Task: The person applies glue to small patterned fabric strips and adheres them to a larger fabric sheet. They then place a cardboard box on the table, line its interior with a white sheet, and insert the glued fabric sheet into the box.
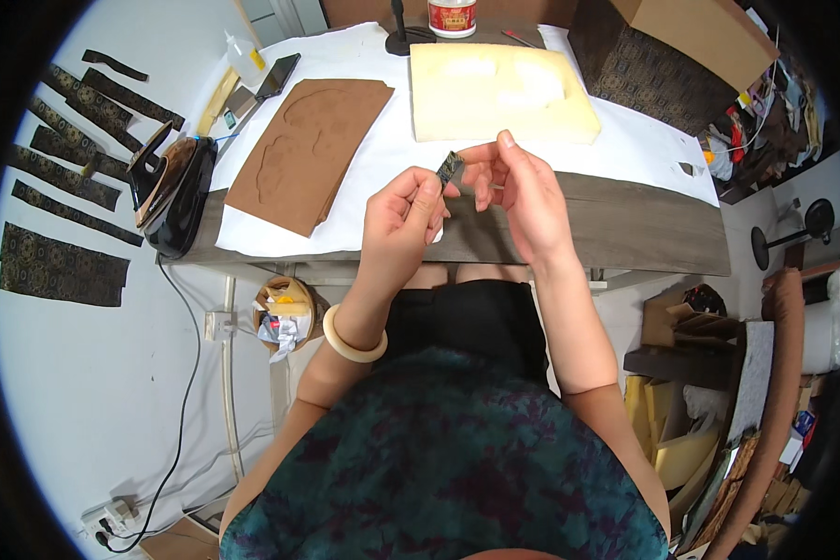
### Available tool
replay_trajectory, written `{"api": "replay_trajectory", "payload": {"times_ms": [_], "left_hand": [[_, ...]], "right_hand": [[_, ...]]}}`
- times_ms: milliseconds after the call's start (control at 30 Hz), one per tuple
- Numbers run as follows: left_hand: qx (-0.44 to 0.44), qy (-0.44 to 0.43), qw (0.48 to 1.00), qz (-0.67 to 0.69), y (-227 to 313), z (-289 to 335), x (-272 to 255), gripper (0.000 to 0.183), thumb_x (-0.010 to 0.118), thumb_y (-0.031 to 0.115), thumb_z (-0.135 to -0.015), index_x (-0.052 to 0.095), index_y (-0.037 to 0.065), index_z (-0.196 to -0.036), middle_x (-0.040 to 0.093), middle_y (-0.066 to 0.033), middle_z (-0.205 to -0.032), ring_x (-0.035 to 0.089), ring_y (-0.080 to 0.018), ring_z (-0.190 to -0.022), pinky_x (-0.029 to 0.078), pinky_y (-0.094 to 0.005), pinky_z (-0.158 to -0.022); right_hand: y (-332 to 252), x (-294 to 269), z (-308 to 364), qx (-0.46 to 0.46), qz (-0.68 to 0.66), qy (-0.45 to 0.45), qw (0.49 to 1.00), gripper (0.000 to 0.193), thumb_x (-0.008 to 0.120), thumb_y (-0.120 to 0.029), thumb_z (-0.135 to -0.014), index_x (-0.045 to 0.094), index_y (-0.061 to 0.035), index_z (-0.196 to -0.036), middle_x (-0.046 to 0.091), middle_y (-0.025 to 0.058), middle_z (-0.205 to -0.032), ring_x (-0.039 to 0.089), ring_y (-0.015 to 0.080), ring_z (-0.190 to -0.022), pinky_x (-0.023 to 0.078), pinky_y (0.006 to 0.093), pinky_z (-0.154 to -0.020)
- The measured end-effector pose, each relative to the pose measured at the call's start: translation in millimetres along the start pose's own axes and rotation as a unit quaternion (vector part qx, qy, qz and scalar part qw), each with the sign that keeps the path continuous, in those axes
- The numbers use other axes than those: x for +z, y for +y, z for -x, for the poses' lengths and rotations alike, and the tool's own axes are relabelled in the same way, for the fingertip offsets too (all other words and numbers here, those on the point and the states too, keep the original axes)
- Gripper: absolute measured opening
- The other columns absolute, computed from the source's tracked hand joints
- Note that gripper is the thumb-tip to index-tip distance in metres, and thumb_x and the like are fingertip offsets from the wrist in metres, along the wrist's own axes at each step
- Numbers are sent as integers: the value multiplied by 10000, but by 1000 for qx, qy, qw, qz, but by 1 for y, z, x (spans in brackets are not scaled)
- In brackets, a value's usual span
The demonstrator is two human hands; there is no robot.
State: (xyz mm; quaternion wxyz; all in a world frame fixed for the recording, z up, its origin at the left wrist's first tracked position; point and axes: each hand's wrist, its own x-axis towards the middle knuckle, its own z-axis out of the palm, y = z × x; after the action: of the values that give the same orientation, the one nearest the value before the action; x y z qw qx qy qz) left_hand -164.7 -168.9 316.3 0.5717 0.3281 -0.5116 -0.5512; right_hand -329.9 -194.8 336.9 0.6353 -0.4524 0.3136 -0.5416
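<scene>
Pinching a small patterned strip (451,168) in the left hand (401,213), just nearside of the foam block (506,98)! Likely light, pliable, easily creased; best held by the edges. Loosely open with the right hand (532,201), contact impossible to tell.

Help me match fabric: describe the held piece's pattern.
The held piece is dark with lighter patterning; see head view.
</scene>
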Motion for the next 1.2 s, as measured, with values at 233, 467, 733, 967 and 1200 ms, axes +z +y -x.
{"api": "replay_trajectory", "payload": {"times_ms": [233, 467, 733, 967, 1200], "left_hand": [[-2, 12, 991, -136, -13, 7, 6, 133, 568, 89, -1026, 647, 3, -964, 506, 48, -636, 400, -11, -592, 305, -206, -533], [2, -36, 986, -165, -16, 24, -1, 151, 561, 117, -1045, 616, 22, -941, 472, 86, -646, 359, 1, -573, 255, -197, -518], [-45, -78, 985, -148, -23, 35, 4, 168, 592, 114, -1026, 654, 0, -920, 564, 26, -646, 481, -32, -585, 376, -210, -530], [-60, -118, 981, -139, -41, 41, 12, 168, 540, 37, -1026, 666, -32, -941, 631, -30, -734, 553, -64, -650, 441, -209, -586], [-69, -123, 981, -131, -48, 36, 24, 171, 574, 85, -1021, 675, -6, -918, 619, 3, -688, 533, -47, -617, 425, -205, -570]], "right_hand": [[16, -5, 2, -96, 141, 8, 985, 171, 688, -138, -979, 663, -7, -871, 612, -52, -697, 462, -7, -613, 360, 196, -530], [21, -9, 20, -265, 319, -1, 910, 121, 695, -58, -924, 632, 15, -851, 575, 57, -764, 542, 115, -634, 443, 264, -578], [24, -25, 41, -221, 346, -4, 912, 124, 720, -65, -908, 651, 3, -830, 573, 34, -738, 516, 108, -656, 419, 257, -596], [33, -36, 49, -185, 314, -4, 931, 141, 709, -70, -922, 634, -7, -820, 586, 46, -750, 529, 102, -622, 420, 267, -566], [40, -52, 57, -146, 262, 23, 954, 240, 721, -169, -945, 609, -22, -791, 580, 30, -682, 521, 87, -606, 407, 265, -553]]}}
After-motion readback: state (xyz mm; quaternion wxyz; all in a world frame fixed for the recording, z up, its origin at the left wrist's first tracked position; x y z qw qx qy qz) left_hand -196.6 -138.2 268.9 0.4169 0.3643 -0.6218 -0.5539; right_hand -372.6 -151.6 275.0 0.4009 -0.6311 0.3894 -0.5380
